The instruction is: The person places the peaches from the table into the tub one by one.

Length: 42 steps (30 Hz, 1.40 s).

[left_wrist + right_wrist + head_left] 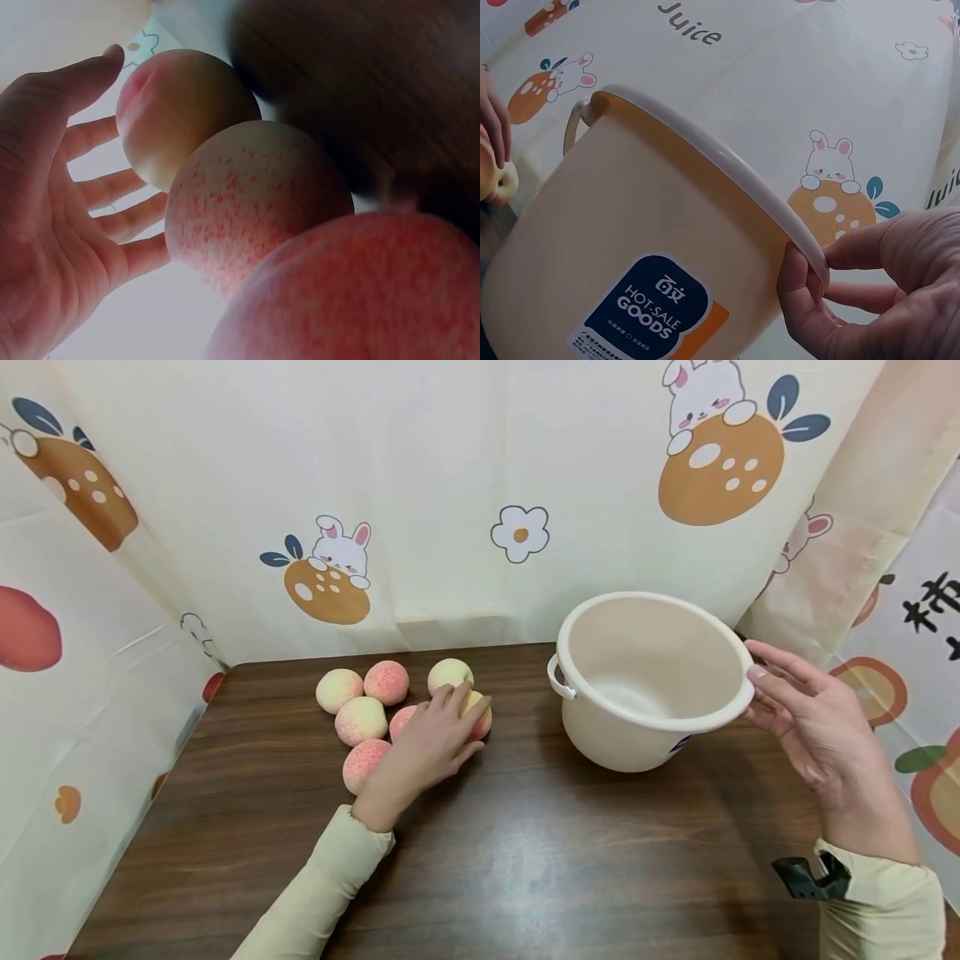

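In the head view, my left hand reaches over a group of peaches. Its spread fingers lie over a yellow-red peach; in the left wrist view this peach sits between thumb and fingers, the thumb not closed on it. Whether the fingertips touch it is hidden. A pale peach lies just beyond the fingers, and a pink peach is partly covered by the hand. On the right, my right hand pinches the rim of a cream plastic bucket, thumb and fingers on opposite sides of the rim.
Left of the hand lie more peaches: a pale one, a pink one, another pale one and a pink one nearer. The dark wooden table ends at a printed curtain behind. A white handle hangs at the bucket's left.
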{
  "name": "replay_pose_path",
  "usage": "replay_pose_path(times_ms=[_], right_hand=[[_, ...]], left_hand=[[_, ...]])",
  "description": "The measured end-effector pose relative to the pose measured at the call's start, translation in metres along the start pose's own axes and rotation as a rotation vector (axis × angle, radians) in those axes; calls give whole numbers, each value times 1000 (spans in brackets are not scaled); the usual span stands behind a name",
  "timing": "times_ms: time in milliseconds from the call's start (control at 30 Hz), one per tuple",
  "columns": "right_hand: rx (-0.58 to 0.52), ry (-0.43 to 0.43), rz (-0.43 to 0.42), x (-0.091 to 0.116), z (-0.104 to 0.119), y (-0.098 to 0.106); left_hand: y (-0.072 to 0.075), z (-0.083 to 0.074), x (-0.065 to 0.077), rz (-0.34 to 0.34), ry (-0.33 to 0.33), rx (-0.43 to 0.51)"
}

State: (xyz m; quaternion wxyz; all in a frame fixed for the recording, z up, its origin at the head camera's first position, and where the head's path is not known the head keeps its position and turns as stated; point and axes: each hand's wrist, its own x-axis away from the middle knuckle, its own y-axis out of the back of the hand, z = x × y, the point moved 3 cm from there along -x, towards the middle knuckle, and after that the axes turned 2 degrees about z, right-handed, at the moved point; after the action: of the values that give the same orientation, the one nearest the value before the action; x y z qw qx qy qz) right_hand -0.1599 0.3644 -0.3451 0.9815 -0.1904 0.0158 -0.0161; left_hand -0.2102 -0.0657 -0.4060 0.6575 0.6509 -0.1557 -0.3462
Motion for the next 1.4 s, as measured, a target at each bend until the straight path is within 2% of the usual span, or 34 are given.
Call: replay_pose_path(times_ms=[400,900,1167,1400], right_hand=[[107,-23,60,2,1,-2],[171,-23,245,3,0,-7],[255,-32,269,4,-1,-11],[323,-27,351,8,1,-21]], left_hand=[[-8,-2,-6,-45,-29,-18],[-12,-3,-7,-40,-15,-16],[-13,-1,-8,-57,-23,-22],[-12,-1,-7,-51,-23,-2]])
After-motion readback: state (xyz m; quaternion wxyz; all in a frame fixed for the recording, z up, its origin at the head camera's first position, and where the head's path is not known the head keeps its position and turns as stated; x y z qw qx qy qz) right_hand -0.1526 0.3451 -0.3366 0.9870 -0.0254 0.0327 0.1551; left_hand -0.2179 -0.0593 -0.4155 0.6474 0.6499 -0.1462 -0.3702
